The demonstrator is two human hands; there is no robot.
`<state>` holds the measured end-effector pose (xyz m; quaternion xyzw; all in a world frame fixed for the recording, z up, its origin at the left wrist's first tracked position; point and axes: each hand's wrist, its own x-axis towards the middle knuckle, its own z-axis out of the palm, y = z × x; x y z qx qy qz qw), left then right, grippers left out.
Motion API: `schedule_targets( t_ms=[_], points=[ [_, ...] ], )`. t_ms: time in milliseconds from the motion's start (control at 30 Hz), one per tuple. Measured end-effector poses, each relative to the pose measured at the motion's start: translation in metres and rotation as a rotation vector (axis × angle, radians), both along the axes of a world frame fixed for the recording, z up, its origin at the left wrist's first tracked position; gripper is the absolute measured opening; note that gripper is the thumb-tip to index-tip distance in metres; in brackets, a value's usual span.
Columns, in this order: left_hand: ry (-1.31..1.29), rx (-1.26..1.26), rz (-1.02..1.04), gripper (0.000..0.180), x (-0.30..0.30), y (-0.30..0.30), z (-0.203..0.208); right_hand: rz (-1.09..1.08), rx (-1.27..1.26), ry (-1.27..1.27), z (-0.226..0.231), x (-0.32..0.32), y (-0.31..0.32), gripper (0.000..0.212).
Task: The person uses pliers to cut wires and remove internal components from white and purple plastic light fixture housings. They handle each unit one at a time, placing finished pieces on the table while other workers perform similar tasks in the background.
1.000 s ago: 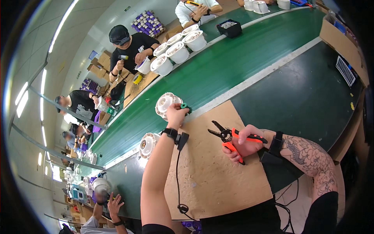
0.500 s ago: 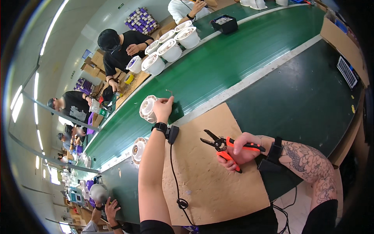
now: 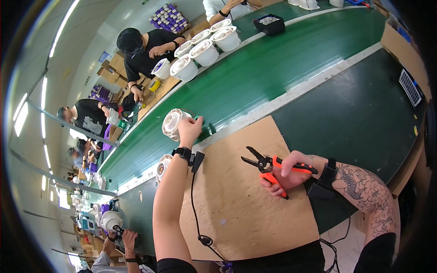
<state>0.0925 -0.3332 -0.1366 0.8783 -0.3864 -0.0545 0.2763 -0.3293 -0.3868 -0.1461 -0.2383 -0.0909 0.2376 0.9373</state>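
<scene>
My left hand (image 3: 190, 131) reaches over the green belt, beside a white round plastic housing (image 3: 172, 123). Its fingers are pinched together just right of the housing; what lies between the tips is too small to make out. Wire strippers (image 3: 262, 163) with black jaws and red-and-black handles rest in my right hand (image 3: 291, 173), above the brown cardboard sheet (image 3: 236, 209). Their jaws are spread apart and point to the upper left. A second white housing (image 3: 162, 166) is partly covered by my left forearm.
White tubs (image 3: 204, 53) stand across the green conveyor belt (image 3: 255, 73), near a person in black (image 3: 152, 48). A black box (image 3: 269, 25) of small parts sits beyond them. At lower left, another person's hands (image 3: 129, 239) hold a white round part. A black cable (image 3: 195, 214) crosses the cardboard.
My left hand has drawn slightly toward me beside the housing; the thin wire sticking up near its fingertips is now hard to see. The strippers remain in my right hand.
</scene>
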Motion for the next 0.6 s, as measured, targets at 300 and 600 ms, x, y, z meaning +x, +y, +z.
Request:
schedule_targets(
  t_ms=[300, 600],
  points=[
    [-0.251, 0.162, -0.041, 0.055, 0.038, -0.024, -0.020, -0.011, -0.023, 0.010, 0.003, 0.000, 0.001, 0.044],
    [-0.326, 0.071, -0.313, 0.076, -0.014, 0.040, 0.020, -0.032, -0.001, 0.015, -0.004, -0.004, 0.001, 0.044]
  ],
)
